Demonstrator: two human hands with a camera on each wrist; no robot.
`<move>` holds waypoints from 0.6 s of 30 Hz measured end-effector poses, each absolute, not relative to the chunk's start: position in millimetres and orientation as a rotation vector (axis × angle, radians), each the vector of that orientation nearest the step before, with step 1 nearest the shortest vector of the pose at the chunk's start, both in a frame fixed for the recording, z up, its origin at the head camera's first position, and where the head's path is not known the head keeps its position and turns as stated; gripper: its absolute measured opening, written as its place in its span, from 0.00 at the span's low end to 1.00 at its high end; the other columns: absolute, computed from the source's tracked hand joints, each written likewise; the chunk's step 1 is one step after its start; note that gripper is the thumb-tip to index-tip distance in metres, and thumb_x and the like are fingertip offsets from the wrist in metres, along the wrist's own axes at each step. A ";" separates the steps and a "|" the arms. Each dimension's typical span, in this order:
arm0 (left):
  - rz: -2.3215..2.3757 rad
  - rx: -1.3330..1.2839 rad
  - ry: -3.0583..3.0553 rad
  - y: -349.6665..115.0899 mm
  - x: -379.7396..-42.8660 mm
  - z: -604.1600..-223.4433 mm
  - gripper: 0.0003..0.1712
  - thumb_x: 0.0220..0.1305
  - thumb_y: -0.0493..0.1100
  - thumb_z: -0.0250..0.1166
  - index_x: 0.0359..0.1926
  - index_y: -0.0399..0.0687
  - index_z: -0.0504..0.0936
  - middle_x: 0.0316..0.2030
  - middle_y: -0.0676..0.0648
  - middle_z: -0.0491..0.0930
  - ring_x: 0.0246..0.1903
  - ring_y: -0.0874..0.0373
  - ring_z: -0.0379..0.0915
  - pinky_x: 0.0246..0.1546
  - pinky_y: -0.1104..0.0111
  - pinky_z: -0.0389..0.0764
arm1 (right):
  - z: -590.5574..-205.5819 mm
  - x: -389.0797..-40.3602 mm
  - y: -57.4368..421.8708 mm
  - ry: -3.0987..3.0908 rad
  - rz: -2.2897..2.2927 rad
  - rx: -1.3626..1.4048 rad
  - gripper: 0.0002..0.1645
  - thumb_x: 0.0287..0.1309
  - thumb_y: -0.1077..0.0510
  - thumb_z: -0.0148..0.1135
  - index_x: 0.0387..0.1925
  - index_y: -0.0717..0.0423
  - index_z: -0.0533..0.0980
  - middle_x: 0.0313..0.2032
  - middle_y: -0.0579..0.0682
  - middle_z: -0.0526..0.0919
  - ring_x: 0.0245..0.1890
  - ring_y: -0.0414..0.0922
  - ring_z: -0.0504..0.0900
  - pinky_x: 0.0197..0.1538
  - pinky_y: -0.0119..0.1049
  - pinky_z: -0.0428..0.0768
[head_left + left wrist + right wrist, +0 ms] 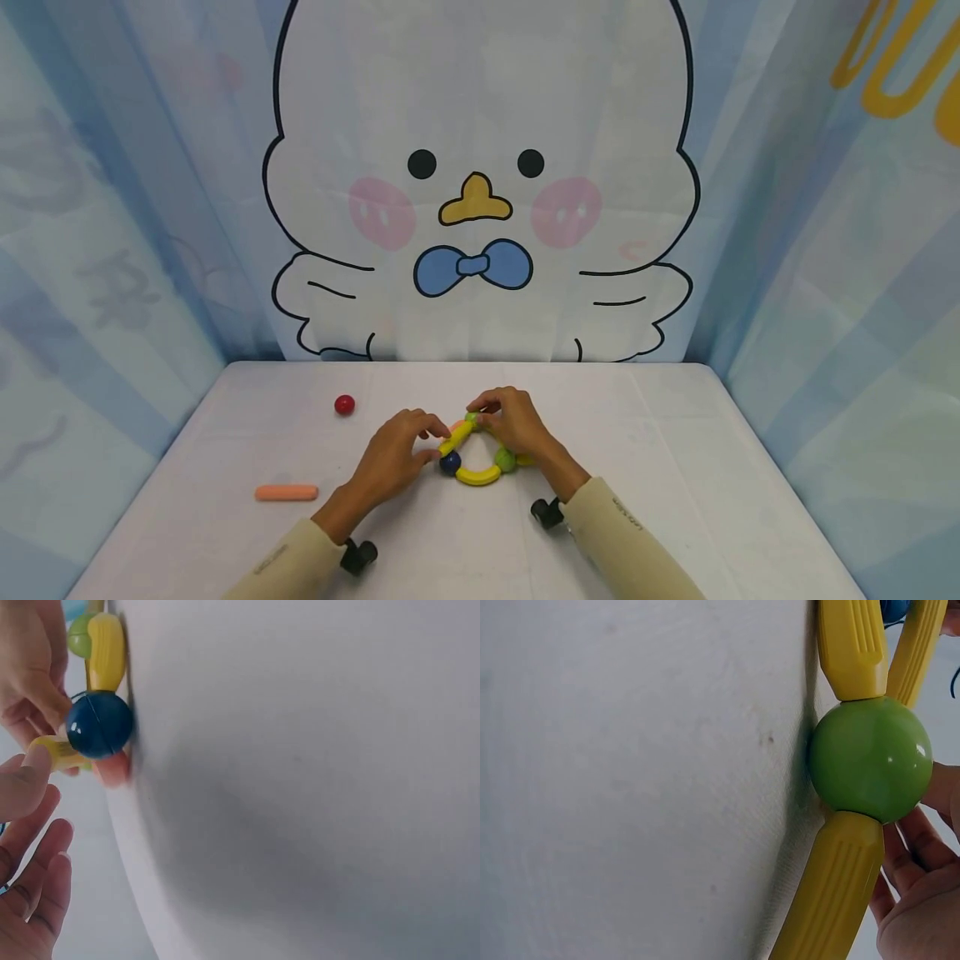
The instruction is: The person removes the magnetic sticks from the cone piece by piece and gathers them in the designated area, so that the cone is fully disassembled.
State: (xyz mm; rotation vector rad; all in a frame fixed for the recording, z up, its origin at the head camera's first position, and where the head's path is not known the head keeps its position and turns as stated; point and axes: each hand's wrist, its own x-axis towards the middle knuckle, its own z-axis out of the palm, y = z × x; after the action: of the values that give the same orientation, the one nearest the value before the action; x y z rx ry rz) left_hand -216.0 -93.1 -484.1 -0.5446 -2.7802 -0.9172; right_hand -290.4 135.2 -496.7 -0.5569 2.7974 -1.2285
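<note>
Yellow rods and colored balls form a ring on the table between both hands. My left hand (393,454) pinches a yellow rod (457,437) on the ring's left side, its thumb on the rod's end in the left wrist view. At the top of the ring, my right hand (516,422) grips a green ball (472,419) between thumb and fingers. A dark blue ball (100,724) joins the left rod to a curved yellow rod (477,477) in front. Another green ball (871,760) sits at the right corner, with yellow rods meeting it. An orange rod shows partly behind the left one.
A loose orange rod (287,492) lies on the white table (645,533) left of my left forearm. Farther back on the left is a red ball (344,405). A printed curtain (480,317) hangs behind the table's back edge.
</note>
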 end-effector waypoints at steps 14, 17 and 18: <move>-0.850 -0.494 -2.831 -92.2 -217.1 -491.9 0.17 0.61 0.47 0.80 0.50 0.58 0.88 0.42 0.57 0.87 0.42 0.60 0.78 0.43 0.68 0.80 | -496.1 -288.9 134.4 2.824 -1.227 -0.552 0.10 0.69 0.65 0.68 0.45 0.48 0.89 0.45 0.46 0.91 0.50 0.47 0.88 0.62 0.50 0.83; -0.846 -0.466 -2.830 -91.2 -217.3 -492.9 0.16 0.61 0.46 0.80 0.49 0.57 0.88 0.39 0.57 0.87 0.39 0.61 0.77 0.41 0.70 0.79 | -495.3 -288.1 134.6 2.812 -1.241 -0.558 0.10 0.69 0.65 0.68 0.45 0.49 0.89 0.46 0.47 0.91 0.51 0.48 0.88 0.62 0.51 0.83; -0.852 -0.459 -2.829 -91.1 -217.3 -493.1 0.15 0.60 0.45 0.81 0.48 0.57 0.88 0.39 0.57 0.87 0.39 0.61 0.77 0.41 0.70 0.79 | -494.9 -287.6 134.7 2.809 -1.243 -0.562 0.10 0.70 0.66 0.67 0.45 0.50 0.89 0.46 0.47 0.91 0.51 0.48 0.88 0.62 0.51 0.83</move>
State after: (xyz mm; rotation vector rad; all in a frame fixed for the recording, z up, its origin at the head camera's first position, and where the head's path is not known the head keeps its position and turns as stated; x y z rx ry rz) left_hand -217.3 -91.1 -493.1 -0.4592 -2.8294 -0.8522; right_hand -287.6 134.7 -494.9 -0.5624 2.8094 -1.2433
